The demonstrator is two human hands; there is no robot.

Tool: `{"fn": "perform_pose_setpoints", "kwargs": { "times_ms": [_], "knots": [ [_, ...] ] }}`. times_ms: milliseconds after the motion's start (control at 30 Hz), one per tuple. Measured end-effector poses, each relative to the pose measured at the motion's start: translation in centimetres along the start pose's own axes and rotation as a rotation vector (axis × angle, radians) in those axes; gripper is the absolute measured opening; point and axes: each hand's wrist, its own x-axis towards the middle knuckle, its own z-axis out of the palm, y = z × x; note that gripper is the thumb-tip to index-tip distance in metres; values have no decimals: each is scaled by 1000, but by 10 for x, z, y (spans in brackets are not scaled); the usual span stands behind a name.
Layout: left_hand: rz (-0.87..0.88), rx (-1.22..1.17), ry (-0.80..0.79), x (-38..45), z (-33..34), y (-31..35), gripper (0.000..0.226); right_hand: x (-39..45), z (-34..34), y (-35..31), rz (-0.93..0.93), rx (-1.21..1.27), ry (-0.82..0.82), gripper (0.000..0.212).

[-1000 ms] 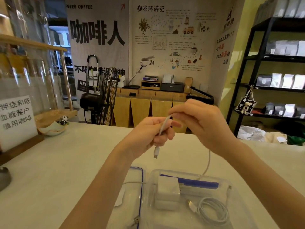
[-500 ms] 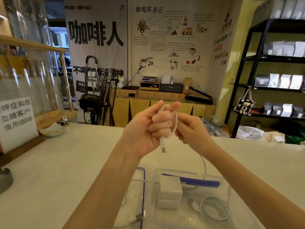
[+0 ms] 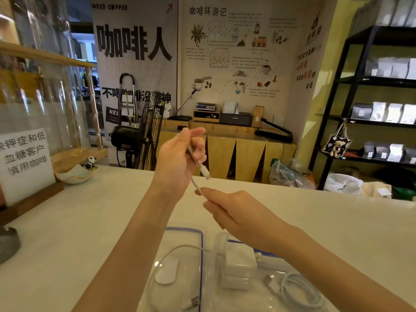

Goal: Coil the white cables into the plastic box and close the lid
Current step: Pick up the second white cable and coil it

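My left hand (image 3: 180,158) is raised over the counter, pinching a white cable (image 3: 198,184) near its plug, which hangs just below the fingers. My right hand (image 3: 234,212) sits lower and to the right, closed on the same cable a short way along. Below my arms lies the clear plastic box (image 3: 219,242), holding white chargers (image 3: 239,266) and a coiled white cable (image 3: 301,291). Its blue-rimmed lid (image 3: 200,248) lies open to the left, with another white cable (image 3: 182,248) and a USB plug (image 3: 195,302) on it.
The pale counter (image 3: 90,221) carries a printed sign (image 3: 24,163) on a wooden base, a small bowl with a panda figure (image 3: 76,172) and a dark round object (image 3: 6,242) at the left edge. A glass case stands far left. Shelves and a fan stand behind the counter.
My hands were together with a loop of cable at my left fingers. Now my right hand has dropped down and right along the cable, drawing it straight between the hands.
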Motion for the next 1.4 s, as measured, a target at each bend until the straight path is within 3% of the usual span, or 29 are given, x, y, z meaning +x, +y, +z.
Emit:
{"fn": "perform_pose_setpoints", "kwargs": {
  "times_ms": [167,333,500,633,867,967,1033,1200,1300,1400],
  "knots": [
    [112,584,-48,0,-9,-5,33,3,-15,-2,-119,-212,160,29],
    [-58,1001,-308,-7,-3,-6,34,14,-35,13,-271,-426,300,28],
    [-351,731,-378,-3,-3,-8,43,16,-44,27,-286,-486,346,15],
    [-418,662,-418,-3,-6,-7,46,19,-43,38,-253,-397,376,30],
    [-523,59,-611,-9,3,-10,40,23,-48,51,-115,269,443,16],
    [-571,-350,-645,-7,6,-13,32,25,-33,50,-56,469,443,29],
    [-593,-630,-571,-5,10,-14,30,27,-20,49,7,566,423,37],
    [-414,-875,-370,1,1,-11,23,25,6,41,131,670,248,34],
    [-352,-909,-293,3,-6,-9,30,25,16,34,155,557,141,24],
    [-234,-691,-136,6,-9,-9,41,23,20,25,147,492,62,25]
  ]
}}
